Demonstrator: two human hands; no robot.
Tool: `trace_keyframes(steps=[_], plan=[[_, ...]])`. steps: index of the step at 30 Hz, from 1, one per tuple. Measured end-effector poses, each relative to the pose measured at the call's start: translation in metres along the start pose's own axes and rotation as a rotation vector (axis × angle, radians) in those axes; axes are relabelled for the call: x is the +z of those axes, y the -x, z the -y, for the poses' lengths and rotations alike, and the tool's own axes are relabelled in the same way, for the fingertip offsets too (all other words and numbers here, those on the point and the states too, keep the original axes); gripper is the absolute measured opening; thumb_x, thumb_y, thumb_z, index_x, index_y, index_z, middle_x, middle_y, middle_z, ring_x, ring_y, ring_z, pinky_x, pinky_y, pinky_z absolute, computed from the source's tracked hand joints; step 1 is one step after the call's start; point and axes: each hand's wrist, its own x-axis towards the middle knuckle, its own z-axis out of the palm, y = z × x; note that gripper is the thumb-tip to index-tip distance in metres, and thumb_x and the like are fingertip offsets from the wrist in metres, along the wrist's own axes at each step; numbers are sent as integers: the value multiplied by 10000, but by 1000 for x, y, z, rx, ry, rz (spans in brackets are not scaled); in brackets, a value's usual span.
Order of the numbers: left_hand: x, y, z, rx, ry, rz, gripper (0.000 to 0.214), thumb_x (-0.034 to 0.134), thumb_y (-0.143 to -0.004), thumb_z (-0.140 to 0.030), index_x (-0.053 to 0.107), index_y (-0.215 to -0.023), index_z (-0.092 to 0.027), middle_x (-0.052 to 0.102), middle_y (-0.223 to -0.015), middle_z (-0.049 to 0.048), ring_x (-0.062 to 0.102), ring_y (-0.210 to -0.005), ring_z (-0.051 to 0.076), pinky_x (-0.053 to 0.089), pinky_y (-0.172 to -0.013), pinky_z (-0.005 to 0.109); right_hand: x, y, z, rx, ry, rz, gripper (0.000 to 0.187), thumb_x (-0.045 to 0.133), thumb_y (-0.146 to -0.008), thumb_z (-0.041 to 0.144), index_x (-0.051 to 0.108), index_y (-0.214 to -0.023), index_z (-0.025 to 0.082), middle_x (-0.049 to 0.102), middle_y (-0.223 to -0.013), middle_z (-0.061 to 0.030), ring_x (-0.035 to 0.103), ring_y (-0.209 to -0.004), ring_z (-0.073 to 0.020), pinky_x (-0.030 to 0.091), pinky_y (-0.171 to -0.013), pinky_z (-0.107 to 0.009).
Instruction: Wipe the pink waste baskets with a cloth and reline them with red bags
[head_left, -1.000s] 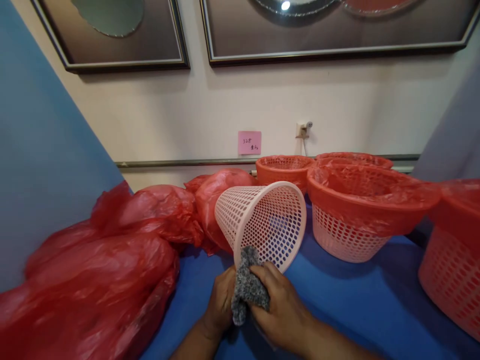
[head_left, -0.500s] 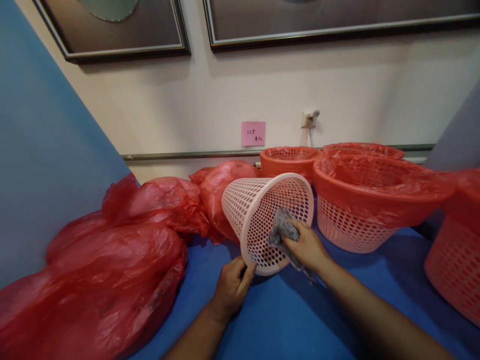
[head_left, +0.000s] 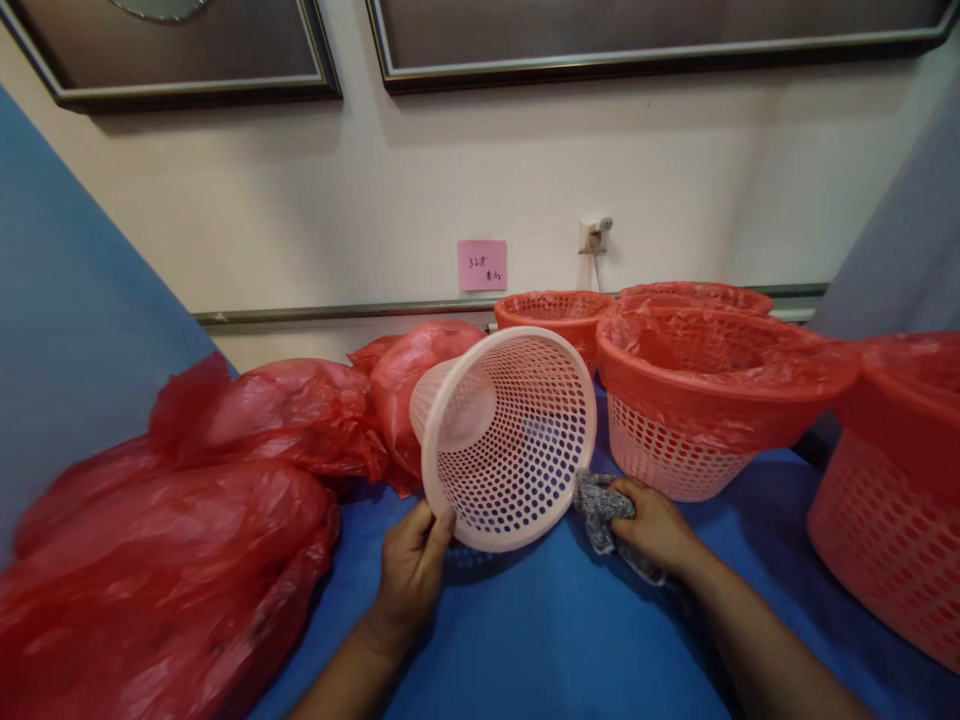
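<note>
A pale pink perforated plastic basket (head_left: 510, 440) is tipped on its side, its round mouth facing me and its solid base visible inside. My left hand (head_left: 414, 560) grips the lower left of its rim, thumb on the near side. In my right hand (head_left: 651, 525) is a bunched grey cloth (head_left: 600, 505), held at the lower right of the rim, outside the mouth. Whether the cloth touches the rim is hard to tell. Part of the cloth hangs below my fingers.
Filled red plastic bags (head_left: 187, 560) cover the left of the blue surface (head_left: 525, 640). To the right stand a basket lined with red plastic (head_left: 682, 450) and another lined basket (head_left: 892, 530). Behind are a smaller red basket (head_left: 555, 305), a pink note (head_left: 482, 265) and a wall socket (head_left: 592, 236).
The basket's mouth has turned more toward me, showing its base. My right hand has drawn the cloth out of the basket to the lower right. My left hand still holds the rim.
</note>
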Motion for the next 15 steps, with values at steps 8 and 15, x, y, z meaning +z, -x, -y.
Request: trace_keyframes(steps=[8, 15], plan=[[-16, -65, -74, -96, 603, -261, 386, 707, -857, -496, 590, -672, -178, 534, -510, -50, 492, -436, 92, 428, -422, 202, -14, -3, -16, 12, -201, 82, 553, 609, -678, 219, 622, -1229, 175, 764, -1060, -53, 724, -882, -214, 566, -817, -325], [-23, -95, -121, -304, 797, -326, 240, 606, -940, -242, 560, -713, -180, 474, -472, -84, 472, -368, 59, 392, -361, 147, -8, 0, -9, -90, -72, -37, 613, 610, -892, 557, 586, -1351, 152, 689, -1292, -142, 658, -1181, -280, 475, -1073, -454]])
